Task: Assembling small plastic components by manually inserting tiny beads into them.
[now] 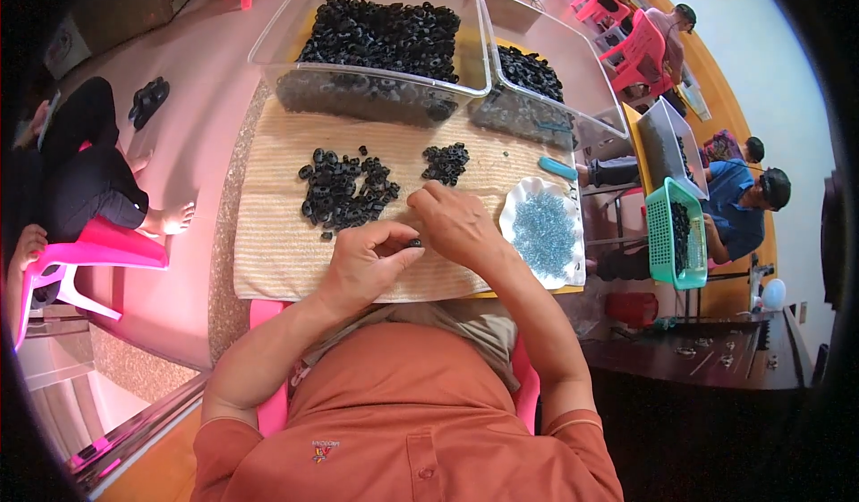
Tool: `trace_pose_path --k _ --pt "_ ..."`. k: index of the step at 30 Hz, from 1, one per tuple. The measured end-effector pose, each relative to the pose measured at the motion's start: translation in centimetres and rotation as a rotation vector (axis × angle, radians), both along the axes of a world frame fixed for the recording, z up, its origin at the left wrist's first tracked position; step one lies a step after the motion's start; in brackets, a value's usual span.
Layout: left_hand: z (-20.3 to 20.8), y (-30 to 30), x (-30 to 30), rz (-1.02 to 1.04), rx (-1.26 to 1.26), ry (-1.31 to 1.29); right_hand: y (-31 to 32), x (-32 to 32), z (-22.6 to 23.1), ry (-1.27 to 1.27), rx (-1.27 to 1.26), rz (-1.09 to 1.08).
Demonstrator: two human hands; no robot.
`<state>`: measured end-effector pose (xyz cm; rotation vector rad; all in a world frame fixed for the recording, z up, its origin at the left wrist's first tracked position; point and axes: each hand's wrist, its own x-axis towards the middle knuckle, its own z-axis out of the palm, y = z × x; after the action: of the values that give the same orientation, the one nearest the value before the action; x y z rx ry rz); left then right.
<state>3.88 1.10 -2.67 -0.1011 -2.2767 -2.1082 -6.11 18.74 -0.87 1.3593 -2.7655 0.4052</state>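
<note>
My left hand (365, 256) is closed, pinching a small black plastic piece (414, 243) between thumb and fingers over the front of the towel. Close beside it, my right hand (458, 225) has its fingers curled together; whether anything is in them is hidden. Just beyond the right fingers lies a small pile of black pieces (445, 164). A larger spread of black pieces (344, 189) lies to the left, beyond my left hand. To the right of my right wrist, a white scalloped dish (512, 199) holds many tiny clear-blue bits (542, 233).
Two clear plastic bins (376, 80) (586, 113) of black pieces stand at the towel's (277, 157) far edge. A blue-handled tool (557, 168) lies beyond the dish. At right are a green basket (667, 274) and co-workers; at left, a seated person on a pink chair (116, 250).
</note>
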Motion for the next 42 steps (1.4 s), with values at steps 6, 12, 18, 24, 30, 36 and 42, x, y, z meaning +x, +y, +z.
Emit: trace_pose_path --k 6,12,18,24,30,36,42 --pt "-0.7 -0.2 -0.2 0.018 0.084 0.026 1.6 2.0 0.6 -0.728 -0.592 -0.273" --pt "-1.4 -0.2 -0.3 -0.01 0.014 0.101 2.3 3.8 -0.9 -1.049 -0.915 -0.273" --pt "-1.4 0.3 -0.5 0.027 0.078 0.032 2.0 4.8 -1.9 -1.128 -0.946 -0.286" --pt "-1.5 0.4 -0.5 0.026 0.094 0.041 1.8 5.1 -2.6 -1.004 -0.942 -0.271" --pt "-1.6 0.4 -0.3 0.035 0.039 0.073 1.8 5.7 -2.7 -1.007 -0.959 -0.299" --pt "-1.3 0.5 -0.3 0.053 -0.012 0.111 2.0 5.7 -2.9 -0.96 -0.944 -0.297" --pt "-1.3 0.7 -0.3 0.077 -0.012 0.173 1.5 6.1 -2.7 -0.898 -1.024 -0.314"
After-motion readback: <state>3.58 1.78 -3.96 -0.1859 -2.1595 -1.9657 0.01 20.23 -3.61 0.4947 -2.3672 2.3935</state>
